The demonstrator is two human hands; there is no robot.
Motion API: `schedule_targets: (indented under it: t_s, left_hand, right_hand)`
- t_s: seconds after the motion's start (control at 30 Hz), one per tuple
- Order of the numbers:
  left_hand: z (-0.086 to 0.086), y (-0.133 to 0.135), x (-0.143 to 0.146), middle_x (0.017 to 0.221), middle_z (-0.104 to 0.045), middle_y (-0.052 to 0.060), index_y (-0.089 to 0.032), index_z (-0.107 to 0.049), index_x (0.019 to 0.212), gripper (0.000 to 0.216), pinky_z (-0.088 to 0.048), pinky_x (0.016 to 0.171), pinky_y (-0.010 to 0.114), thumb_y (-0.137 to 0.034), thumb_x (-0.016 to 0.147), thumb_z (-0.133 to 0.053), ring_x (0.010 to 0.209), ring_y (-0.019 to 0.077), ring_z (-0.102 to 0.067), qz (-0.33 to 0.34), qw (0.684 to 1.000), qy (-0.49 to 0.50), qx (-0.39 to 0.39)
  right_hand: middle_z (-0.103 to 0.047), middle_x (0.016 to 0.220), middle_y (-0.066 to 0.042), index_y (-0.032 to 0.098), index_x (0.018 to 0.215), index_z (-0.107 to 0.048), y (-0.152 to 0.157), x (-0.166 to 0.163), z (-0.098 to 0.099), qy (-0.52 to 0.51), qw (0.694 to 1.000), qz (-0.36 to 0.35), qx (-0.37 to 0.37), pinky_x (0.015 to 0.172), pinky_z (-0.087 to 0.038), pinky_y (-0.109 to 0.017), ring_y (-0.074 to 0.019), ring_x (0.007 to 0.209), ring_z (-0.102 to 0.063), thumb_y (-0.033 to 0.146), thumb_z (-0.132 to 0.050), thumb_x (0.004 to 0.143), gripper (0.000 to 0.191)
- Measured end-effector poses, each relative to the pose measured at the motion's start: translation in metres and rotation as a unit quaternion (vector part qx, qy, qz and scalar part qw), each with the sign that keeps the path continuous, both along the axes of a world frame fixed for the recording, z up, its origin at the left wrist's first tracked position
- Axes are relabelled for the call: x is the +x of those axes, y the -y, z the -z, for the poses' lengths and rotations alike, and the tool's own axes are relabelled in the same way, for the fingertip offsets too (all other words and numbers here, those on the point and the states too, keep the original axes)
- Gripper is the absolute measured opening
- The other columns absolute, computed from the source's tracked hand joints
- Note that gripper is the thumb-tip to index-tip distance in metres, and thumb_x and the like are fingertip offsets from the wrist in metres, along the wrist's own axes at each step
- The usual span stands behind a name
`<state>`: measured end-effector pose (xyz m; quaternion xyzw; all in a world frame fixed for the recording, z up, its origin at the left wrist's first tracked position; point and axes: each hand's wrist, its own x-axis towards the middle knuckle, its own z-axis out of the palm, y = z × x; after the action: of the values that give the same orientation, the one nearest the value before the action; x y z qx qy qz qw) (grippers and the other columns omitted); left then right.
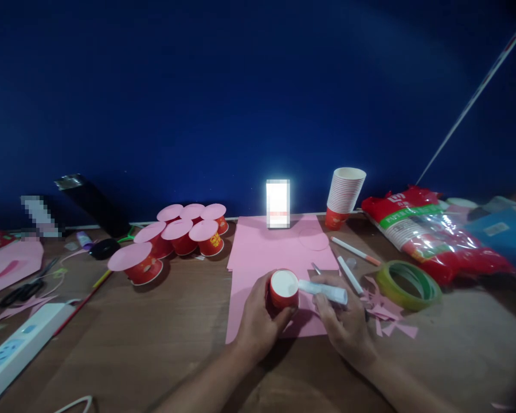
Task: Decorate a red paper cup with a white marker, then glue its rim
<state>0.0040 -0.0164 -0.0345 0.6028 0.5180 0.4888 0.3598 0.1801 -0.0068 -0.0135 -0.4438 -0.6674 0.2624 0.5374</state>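
My left hand (260,321) is wrapped round a red paper cup (284,295), with its round white end facing up. My right hand (346,324) grips a pale, translucent glue stick (327,291), whose tip is at the right edge of the cup's white end. Both hands are above pink paper sheets (279,249) on the brown table. A thin, metallic-looking tip (316,268) shows just beyond my right fingers; what it belongs to is hidden. To the left stand several red cups (183,244) with pink paper discs (130,256) on top.
A stack of paper cups (346,192) leans near the blue wall (241,103). A lit phone (278,203) stands behind the paper. On the right are markers (355,250), a tape roll (408,285), pink scraps (387,312) and a red bag (434,235). A power strip (26,338) and scissors (23,291) lie left.
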Motion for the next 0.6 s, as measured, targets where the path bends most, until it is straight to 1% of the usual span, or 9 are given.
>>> schedule_targets:
  t_s: [0.2, 0.37, 0.5, 0.6]
  left_hand:
    - [-0.0020, -0.0002, 0.0005, 0.125, -0.060, 0.008, -0.023, -0.050, 0.128, 0.060, -0.045, 0.102, 0.042, -0.015, 0.072, -0.072, 0.116, 0.0247, -0.057, -0.001, 1.000, -0.004, 0.001]
    - [0.0001, 0.0000, 0.0002, 0.126, -0.061, 0.007, -0.024, -0.049, 0.128, 0.062, -0.045, 0.102, 0.042, -0.017, 0.072, -0.073, 0.116, 0.0250, -0.058, -0.008, 1.000, -0.003, 0.001]
    - [0.0020, 0.0000, 0.0000, 0.125, -0.061, 0.007, -0.025, -0.049, 0.128, 0.062, -0.044, 0.102, 0.042, -0.015, 0.072, -0.073, 0.116, 0.0248, -0.058, -0.007, 1.000, 0.000, -0.004]
    - [0.0016, -0.0002, 0.0002, 0.125, -0.061, 0.007, -0.024, -0.049, 0.128, 0.062, -0.044, 0.103, 0.042, -0.015, 0.072, -0.073, 0.116, 0.0251, -0.058, -0.005, 1.000, 0.006, -0.009]
  right_hand:
    - [-0.066, 0.079, -0.001, 0.021, 0.103, -0.059, -0.0022, 0.0014, 0.0022, 0.014, 1.000, -0.005, 0.010, 0.046, -0.045, -0.021, -0.0096, 0.050, -0.053, 0.024, -0.052, 0.089, 0.016]
    - [-0.062, 0.071, 0.002, 0.021, 0.099, -0.059, -0.0016, 0.0005, 0.0018, 0.016, 1.000, -0.007, 0.010, 0.048, -0.047, -0.022, -0.0110, 0.052, -0.054, 0.025, -0.053, 0.088, 0.013]
    - [-0.057, 0.062, 0.004, 0.020, 0.097, -0.059, -0.0011, -0.0002, 0.0017, 0.018, 1.000, -0.007, 0.005, 0.043, -0.044, -0.021, -0.0103, 0.046, -0.051, 0.025, -0.053, 0.089, 0.012]
    - [-0.061, 0.067, 0.002, 0.019, 0.095, -0.060, -0.0009, -0.0006, -0.0001, 0.023, 0.999, 0.002, 0.033, 0.045, -0.047, -0.020, -0.0106, 0.049, -0.056, 0.023, -0.055, 0.087, 0.010]
